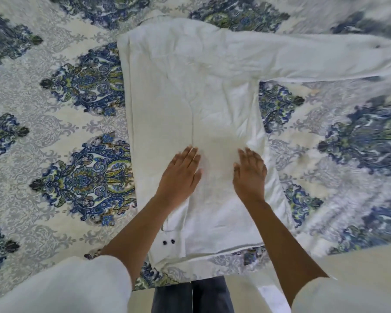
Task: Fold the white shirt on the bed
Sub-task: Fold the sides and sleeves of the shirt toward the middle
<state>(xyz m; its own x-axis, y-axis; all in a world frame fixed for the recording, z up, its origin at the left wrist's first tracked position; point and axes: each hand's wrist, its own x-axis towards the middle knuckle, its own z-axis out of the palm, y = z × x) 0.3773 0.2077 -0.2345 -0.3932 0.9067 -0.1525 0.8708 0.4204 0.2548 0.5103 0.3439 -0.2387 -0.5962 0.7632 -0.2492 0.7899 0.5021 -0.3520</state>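
A home bedroom, seen from above by someone standing at the foot or side of a bed (54, 132). The bed fills nearly the whole view, covered in a cream bedspread (348, 154) printed with blue, green and grey damask medallions. A white shirt (190, 86) lies spread on it. Pale flooring (359, 263) shows at 5 o'clock.

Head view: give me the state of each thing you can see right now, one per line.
white shirt: flat on the bed, left side folded in, partly folded
right sleeve: spread out to the side, not folded
cuff: lying on the shirt's near left edge, two dark buttons showing
left hand: open, palm flat on shirt
right hand: open, palm flat on shirt
bedspread: spread flat under shirt
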